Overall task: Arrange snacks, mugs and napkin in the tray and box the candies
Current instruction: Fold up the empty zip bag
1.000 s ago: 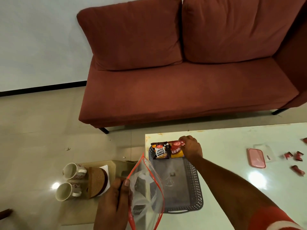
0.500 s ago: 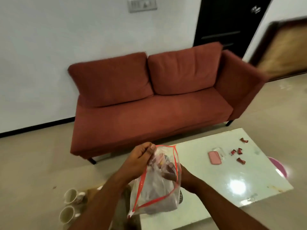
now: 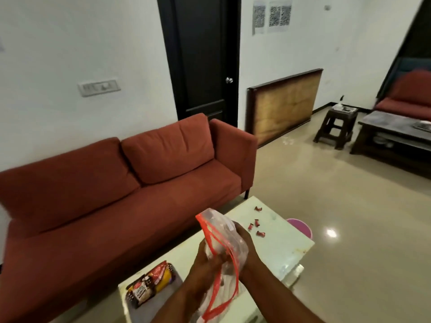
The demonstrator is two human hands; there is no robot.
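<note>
A clear plastic zip bag [image 3: 224, 255] with a red-orange rim hangs above the pale table [image 3: 286, 248]. My left hand [image 3: 205, 259] grips its left side. My right hand [image 3: 243, 241] holds it from the right, fingers pressed around the plastic. Two snack packets [image 3: 149, 285], one labelled peanuts and one red and yellow, lie at the far end of the grey tray [image 3: 140, 310], lower left of my hands. Several red wrapped candies [image 3: 256, 226] are scattered on the table beyond the bag. Mugs, napkin and candy box are out of view.
A rust-red sofa [image 3: 116, 194] runs behind the table. A pink round object [image 3: 300, 228] sits on the floor past the table's right edge. A black door, a leaning board, a dark stool [image 3: 335, 127] and a dark low table [image 3: 394, 136] stand farther right.
My right hand left the snack packets in the tray and came to the bag; both hands now hold it. The view swung up and to the right, and the mugs dropped out of sight.
</note>
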